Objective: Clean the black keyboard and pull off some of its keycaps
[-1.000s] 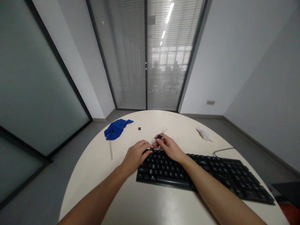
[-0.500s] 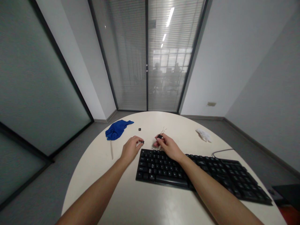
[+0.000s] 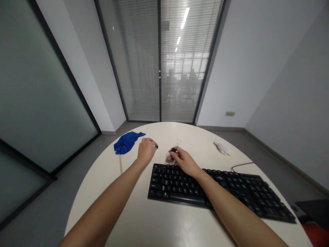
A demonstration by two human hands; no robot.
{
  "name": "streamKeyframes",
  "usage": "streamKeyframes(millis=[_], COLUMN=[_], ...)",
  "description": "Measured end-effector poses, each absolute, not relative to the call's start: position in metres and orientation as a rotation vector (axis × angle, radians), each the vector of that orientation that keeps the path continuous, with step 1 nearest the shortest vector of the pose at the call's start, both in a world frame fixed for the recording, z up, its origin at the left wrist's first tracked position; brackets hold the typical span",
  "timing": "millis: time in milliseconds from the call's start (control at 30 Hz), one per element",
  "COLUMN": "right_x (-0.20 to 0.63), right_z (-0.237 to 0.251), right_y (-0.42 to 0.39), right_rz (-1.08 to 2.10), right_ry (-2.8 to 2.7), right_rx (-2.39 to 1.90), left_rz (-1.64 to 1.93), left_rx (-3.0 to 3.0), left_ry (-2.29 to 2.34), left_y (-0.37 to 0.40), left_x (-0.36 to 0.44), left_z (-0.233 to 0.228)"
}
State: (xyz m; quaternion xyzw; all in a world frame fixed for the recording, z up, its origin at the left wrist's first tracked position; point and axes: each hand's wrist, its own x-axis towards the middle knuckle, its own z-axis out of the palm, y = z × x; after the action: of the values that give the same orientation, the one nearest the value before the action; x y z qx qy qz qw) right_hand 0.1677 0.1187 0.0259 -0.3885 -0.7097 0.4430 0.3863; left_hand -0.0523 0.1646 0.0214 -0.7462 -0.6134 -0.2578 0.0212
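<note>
The left hand point(image 3: 146, 150) is pinching a small black keycap point(image 3: 156, 146) at its 3 o'clock fingertips, having moved farther from the keyboard point(image 3: 218, 187); the right hand point(image 3: 183, 160) is gripping a wire puller point(image 3: 174, 149).

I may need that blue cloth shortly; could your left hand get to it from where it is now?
Probably yes: the left hand sits just right of the blue cloth, with only bare table between them.

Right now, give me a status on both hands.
Left hand pinches a small black keycap. Right hand grips a keycap puller beyond the keyboard. Blue cloth lies left.
</note>
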Motion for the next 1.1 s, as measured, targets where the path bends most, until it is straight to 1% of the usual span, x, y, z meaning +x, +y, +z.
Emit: streamKeyframes(millis=[367,1100], right_x=[0.167,0.168], right_z=[0.030,0.028], right_y=[0.116,0.117], right_rz=[1.119,1.101], right_ry=[-1.820,-1.840], right_rx=[-1.011,-0.980], left_rz=[-0.838,-0.824], left_rx=[-2.219,-2.275], left_ry=[-1.938,-1.921], left_y=[0.196,0.200], left_x=[-0.053,-0.056], left_z=[0.010,0.006])
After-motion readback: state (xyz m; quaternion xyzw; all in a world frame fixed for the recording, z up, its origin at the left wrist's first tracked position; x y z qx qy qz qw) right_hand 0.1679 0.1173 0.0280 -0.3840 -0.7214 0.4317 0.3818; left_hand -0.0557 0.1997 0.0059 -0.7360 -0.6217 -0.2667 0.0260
